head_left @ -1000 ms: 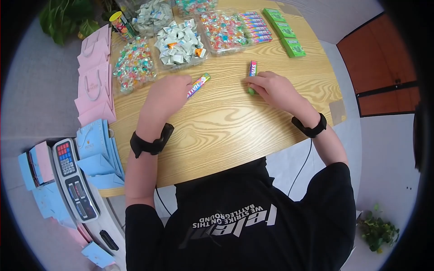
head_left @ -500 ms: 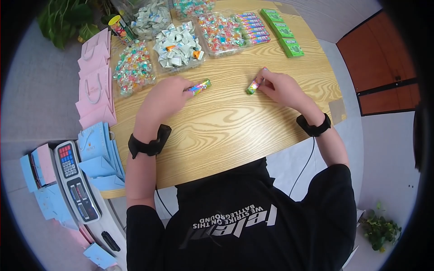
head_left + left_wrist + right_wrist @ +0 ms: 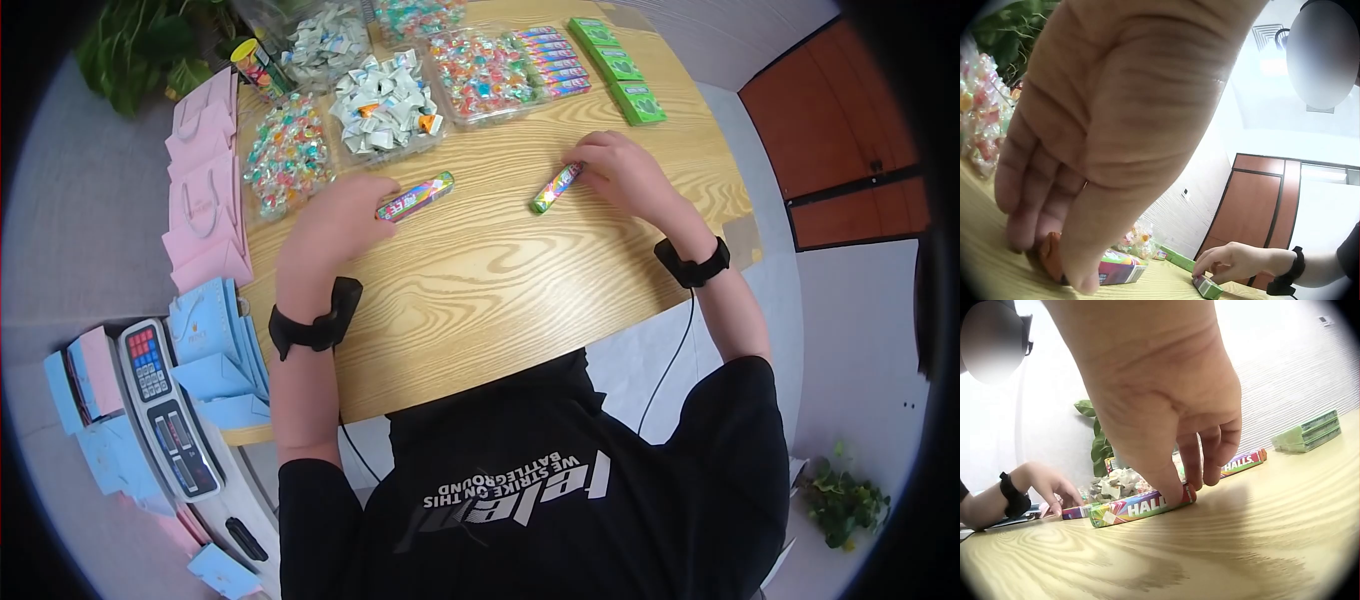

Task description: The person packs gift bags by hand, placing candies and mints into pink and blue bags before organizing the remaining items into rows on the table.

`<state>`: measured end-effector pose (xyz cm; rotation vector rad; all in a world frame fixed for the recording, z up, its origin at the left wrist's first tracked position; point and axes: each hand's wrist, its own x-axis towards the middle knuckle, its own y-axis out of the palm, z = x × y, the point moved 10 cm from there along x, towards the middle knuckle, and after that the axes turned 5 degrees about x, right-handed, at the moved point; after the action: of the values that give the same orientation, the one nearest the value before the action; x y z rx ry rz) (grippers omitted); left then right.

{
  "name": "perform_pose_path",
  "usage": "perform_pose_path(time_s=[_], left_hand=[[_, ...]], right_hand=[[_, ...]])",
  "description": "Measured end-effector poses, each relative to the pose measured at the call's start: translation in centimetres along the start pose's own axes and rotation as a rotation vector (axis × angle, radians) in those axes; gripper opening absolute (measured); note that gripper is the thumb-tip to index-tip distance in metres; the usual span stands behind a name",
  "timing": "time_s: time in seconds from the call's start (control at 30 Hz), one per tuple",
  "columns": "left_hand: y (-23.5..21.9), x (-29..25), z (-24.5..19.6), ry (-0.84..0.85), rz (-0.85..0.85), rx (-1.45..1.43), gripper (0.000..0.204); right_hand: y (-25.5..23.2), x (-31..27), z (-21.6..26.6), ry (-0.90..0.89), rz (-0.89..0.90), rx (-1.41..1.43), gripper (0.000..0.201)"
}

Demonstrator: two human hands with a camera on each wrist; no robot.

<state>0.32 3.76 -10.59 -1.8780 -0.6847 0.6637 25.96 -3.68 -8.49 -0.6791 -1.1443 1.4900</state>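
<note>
The left hand [image 3: 335,220] pinches the near left end of a colourful candy stick [image 3: 418,196] lying slanted on the table. Up close in the left wrist view, thumb and fingers of that hand [image 3: 1110,125] straddle the end of the stick [image 3: 1124,270]. Farther right, the right hand [image 3: 632,182] holds the far end of a second stick [image 3: 556,188], whose green end points toward the body. The right wrist view shows HALLS lettering on this stick [image 3: 1135,509], lying along the wood with the thumb of the right hand [image 3: 1166,394] against its end.
Clear trays of wrapped candies [image 3: 488,75] line the back, one also holding several sticks [image 3: 552,62]. Green boxes [image 3: 618,70] stand back right. Pink bags [image 3: 203,190] and blue bags [image 3: 212,340] edge the left side, beside a scale [image 3: 170,410].
The left hand has shifted left, with its stick turned and more of it showing. The right hand has moved away from the body and right; its stick has swung from nearly straight to slanted.
</note>
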Motion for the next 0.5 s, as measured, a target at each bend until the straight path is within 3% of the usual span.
perform_pose_path(time_s=[0.2,0.37,0.5], left_hand=[[0.8,1.1,-2.3,0.084,-0.053,0.028,0.041],[0.9,1.4,-4.3,0.236,-0.155,-0.08,0.035],[0.8,1.0,-4.3,0.204,-0.11,-0.089,0.035]], right_hand=[[1.4,0.8,1.5,-0.028,0.07,0.085,0.022],[3.7,1.8,5.5,-0.114,0.132,0.071,0.026],[3.8,2.4,7.0,-0.136,0.114,0.071,0.026]])
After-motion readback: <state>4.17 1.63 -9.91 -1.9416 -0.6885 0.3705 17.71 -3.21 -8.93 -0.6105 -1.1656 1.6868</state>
